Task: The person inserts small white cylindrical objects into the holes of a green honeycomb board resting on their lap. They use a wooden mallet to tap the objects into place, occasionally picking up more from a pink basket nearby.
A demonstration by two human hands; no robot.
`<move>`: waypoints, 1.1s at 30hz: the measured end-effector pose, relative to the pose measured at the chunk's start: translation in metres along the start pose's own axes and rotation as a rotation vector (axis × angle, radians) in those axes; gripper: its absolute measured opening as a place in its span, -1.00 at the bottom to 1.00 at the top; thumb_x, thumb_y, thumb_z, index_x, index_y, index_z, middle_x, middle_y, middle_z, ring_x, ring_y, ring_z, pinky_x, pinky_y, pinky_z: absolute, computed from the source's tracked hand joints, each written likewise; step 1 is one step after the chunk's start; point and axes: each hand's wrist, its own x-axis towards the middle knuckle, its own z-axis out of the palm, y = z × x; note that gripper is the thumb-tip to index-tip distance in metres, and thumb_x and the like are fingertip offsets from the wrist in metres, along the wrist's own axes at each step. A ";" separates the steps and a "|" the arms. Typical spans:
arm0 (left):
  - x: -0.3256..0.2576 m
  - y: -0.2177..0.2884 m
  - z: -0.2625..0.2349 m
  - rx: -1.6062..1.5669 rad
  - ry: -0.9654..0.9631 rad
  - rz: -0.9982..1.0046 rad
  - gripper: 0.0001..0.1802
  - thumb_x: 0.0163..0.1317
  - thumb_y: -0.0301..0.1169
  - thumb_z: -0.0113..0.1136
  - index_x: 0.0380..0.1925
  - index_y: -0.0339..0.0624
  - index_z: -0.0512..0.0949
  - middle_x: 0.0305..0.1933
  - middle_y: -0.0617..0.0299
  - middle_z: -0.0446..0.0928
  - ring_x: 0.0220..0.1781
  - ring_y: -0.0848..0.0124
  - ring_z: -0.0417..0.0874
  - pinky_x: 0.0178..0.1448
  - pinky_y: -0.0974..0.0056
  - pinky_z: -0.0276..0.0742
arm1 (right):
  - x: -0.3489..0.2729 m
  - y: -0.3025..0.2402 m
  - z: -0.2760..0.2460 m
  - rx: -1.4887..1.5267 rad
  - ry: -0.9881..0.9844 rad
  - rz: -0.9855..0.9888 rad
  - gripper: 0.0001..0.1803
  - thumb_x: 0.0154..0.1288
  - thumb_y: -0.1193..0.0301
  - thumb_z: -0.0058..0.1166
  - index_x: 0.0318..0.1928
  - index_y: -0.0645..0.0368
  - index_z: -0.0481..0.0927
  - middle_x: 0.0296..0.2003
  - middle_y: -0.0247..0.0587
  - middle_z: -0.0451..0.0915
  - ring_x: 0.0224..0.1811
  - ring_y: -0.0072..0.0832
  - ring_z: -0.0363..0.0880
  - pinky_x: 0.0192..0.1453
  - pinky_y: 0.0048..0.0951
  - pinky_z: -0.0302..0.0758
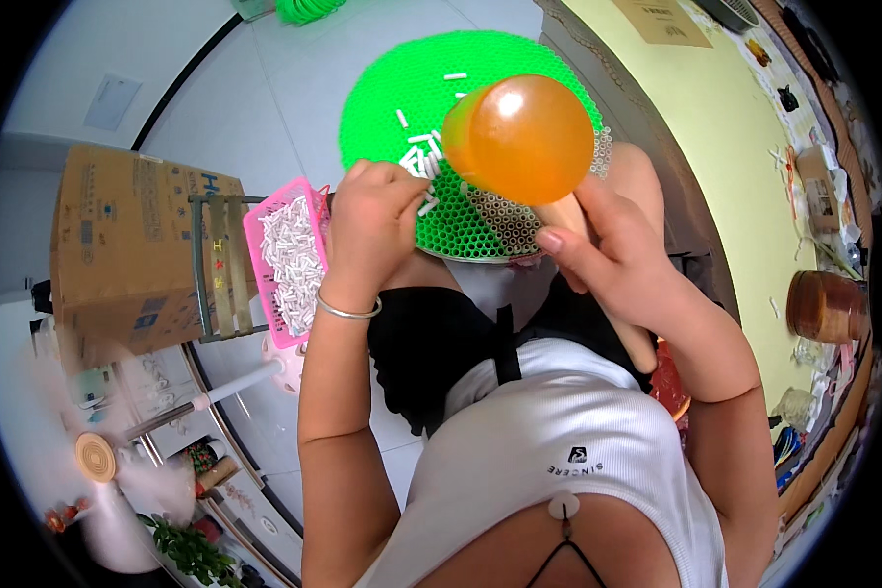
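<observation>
A mallet with a translucent orange head (519,137) and a pale wooden handle is gripped in my right hand (622,255), its head raised over a round bright green honeycomb bundle of tubes (387,93). My left hand (374,211) is over the bundle's near left edge, its fingers pinched together; what they hold, if anything, is hidden. Beside those fingers, short white cylinders (421,157) are scattered on the bundle. At its near side, a patch of tube openings (505,220) looks pale-rimmed instead of green. The mallet head covers part of the bundle.
To the left, a pink basket (252,245) full of white cylinders rests by a small folding chair (206,284) and a large cardboard box (118,235). A pale yellow table (725,167) runs along the right, with a brown jar (823,304) on it. A fan (118,490) stands lower left.
</observation>
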 end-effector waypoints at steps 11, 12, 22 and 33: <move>-0.015 0.011 0.022 0.263 -0.070 0.036 -0.78 0.08 -0.49 0.16 -0.27 -0.11 0.70 -0.49 0.24 0.41 -0.35 0.25 0.52 -0.27 0.15 0.41 | 0.006 0.030 0.003 0.231 -0.108 0.404 -0.68 0.52 0.32 0.05 0.08 0.28 0.40 -0.54 -0.37 0.43 -0.67 -0.64 0.39 -0.62 -0.58 0.35; -0.014 0.011 0.024 0.253 -0.052 0.029 -0.77 0.08 -0.50 0.16 -0.24 -0.13 0.69 -0.48 0.23 0.42 -0.34 0.25 0.52 -0.26 0.16 0.42 | 0.003 0.032 0.001 0.246 -0.101 0.406 -0.67 0.52 0.32 0.05 0.10 0.29 0.39 -0.54 -0.37 0.43 -0.67 -0.64 0.39 -0.61 -0.58 0.35; -0.013 0.019 0.021 0.263 -0.122 -0.106 -0.65 0.16 -0.55 0.21 -0.01 -0.18 0.61 -0.34 0.10 0.56 -0.25 0.15 0.61 -0.20 0.10 0.54 | -0.002 0.042 -0.001 0.322 -0.085 0.379 -0.74 0.51 0.33 0.07 -0.04 0.27 0.41 -0.55 -0.36 0.46 -0.68 -0.65 0.37 -0.59 -0.55 0.34; -0.019 0.013 0.036 0.059 -0.029 -0.060 -0.75 0.03 -0.64 0.20 -0.27 -0.19 0.68 -0.37 0.13 0.52 -0.27 0.12 0.57 -0.21 0.09 0.49 | -0.006 0.054 0.004 0.392 -0.078 0.338 -0.72 0.51 0.30 0.07 0.01 0.25 0.39 -0.55 -0.39 0.42 -0.66 -0.64 0.36 -0.57 -0.53 0.35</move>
